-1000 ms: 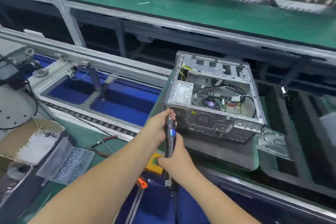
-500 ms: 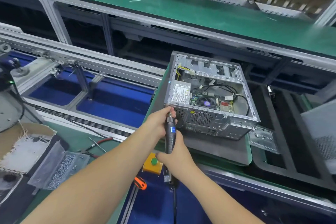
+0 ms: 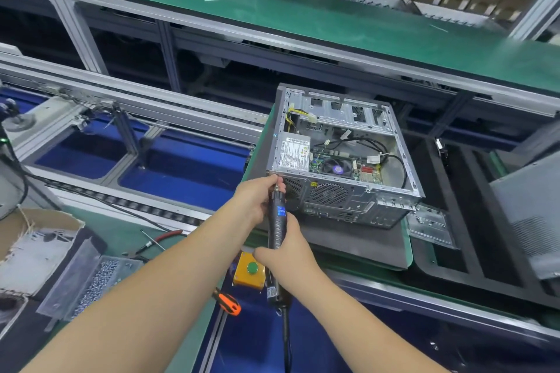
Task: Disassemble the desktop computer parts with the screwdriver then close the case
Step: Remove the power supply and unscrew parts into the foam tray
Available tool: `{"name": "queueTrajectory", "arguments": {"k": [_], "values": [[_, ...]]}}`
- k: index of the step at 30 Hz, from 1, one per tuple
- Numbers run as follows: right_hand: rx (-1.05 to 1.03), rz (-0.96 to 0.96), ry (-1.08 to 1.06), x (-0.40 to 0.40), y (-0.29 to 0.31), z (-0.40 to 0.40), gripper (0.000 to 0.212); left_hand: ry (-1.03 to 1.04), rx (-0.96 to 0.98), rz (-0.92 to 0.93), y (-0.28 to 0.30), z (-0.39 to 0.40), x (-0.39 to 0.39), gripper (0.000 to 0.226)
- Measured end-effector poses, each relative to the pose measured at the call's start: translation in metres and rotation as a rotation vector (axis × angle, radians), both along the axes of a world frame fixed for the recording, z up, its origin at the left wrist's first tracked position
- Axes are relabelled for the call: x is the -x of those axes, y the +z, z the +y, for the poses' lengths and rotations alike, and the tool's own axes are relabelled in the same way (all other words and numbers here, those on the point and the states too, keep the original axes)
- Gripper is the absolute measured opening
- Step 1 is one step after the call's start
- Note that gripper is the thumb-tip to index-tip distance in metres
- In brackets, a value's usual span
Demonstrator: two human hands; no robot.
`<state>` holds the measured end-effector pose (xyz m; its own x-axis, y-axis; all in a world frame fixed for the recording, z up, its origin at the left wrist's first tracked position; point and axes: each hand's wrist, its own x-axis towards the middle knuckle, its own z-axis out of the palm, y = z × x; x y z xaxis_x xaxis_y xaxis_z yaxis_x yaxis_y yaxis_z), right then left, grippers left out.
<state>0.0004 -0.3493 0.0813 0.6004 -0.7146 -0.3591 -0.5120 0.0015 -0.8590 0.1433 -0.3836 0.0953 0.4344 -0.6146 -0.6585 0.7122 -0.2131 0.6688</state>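
Steel case: the desktop computer case (image 3: 339,160) lies on its side, open face up, on a dark grey mat (image 3: 357,242) at the edge of the green belt.
Inside the case: a silver power supply (image 3: 292,152) with a printed label sits at the left; beside it a green board with a round fan (image 3: 337,167); black cables (image 3: 378,145) loop over the board; yellow wires run from the supply toward the drive bays at the far end.
Screwdriver: a black electric screwdriver (image 3: 278,215) with a blue label points up at the case's near left corner, its cord hanging below.
Left hand: the left hand (image 3: 254,200) has its fingers curled round the screwdriver's tip end, right against the case corner.
Right hand: the right hand (image 3: 288,254) grips the lower body of the screwdriver, fingers wrapped round it.
Clear tray: a clear plastic tray (image 3: 91,281) at lower left holds a heap of small silver screws.
Cardboard box: an open cardboard box (image 3: 36,239) beside the tray; what is in it I cannot tell.
On the bench: an orange-handled tool (image 3: 227,301) lies near a yellow box with a green button (image 3: 251,269).
Loose plate: a metal plate (image 3: 430,227) lies just to the right of the case.
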Motion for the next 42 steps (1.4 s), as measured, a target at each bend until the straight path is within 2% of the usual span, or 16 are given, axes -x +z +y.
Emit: {"name": "queueTrajectory", "arguments": {"k": [2, 4, 6, 7, 9, 11, 12, 15, 27, 37, 42], "values": [[-0.002, -0.003, -0.008, 0.000, 0.001, 0.001, 0.080, -0.033, -0.171, -0.302, -0.001, 0.003, -0.009, 0.018], [-0.008, -0.012, -0.021, 0.000, 0.003, 0.001, 0.080, -0.043, -0.354, -0.798, 0.001, 0.004, -0.022, 0.024], [-0.008, -0.015, -0.027, -0.001, 0.004, 0.002, 0.079, -0.164, -0.323, -1.299, 0.009, 0.000, -0.037, 0.045], [-0.008, -0.016, -0.029, -0.001, 0.004, 0.002, 0.079, -0.339, -0.254, -1.500, 0.014, -0.005, -0.046, 0.060], [-0.009, -0.015, -0.032, 0.000, 0.005, 0.003, 0.080, -0.829, -0.177, -1.770, 0.025, -0.017, -0.059, 0.081], [-0.006, -0.020, -0.036, 0.000, 0.006, 0.003, 0.076, -1.208, -0.236, -1.923, 0.028, -0.025, -0.067, 0.086], [-0.002, -0.022, -0.035, 0.001, 0.006, 0.003, 0.075, -1.290, -0.274, -1.969, 0.027, -0.026, -0.068, 0.086], [-0.005, -0.014, -0.027, -0.001, 0.006, 0.003, 0.076, -1.301, -0.297, -2.040, 0.023, -0.024, -0.066, 0.085], [-0.019, 0.102, -0.002, -0.006, 0.014, 0.002, 0.092, -1.299, -0.230, -1.884, 0.028, -0.026, -0.071, 0.089], [-0.023, 0.070, -0.024, -0.004, 0.021, 0.007, 0.091, -1.284, -0.188, -1.812, 0.031, -0.024, -0.072, 0.084], [-0.026, 0.041, -0.023, -0.004, 0.016, 0.010, 0.091, -1.216, -0.247, -1.742, 0.058, -0.050, -0.081, 0.045]]}}
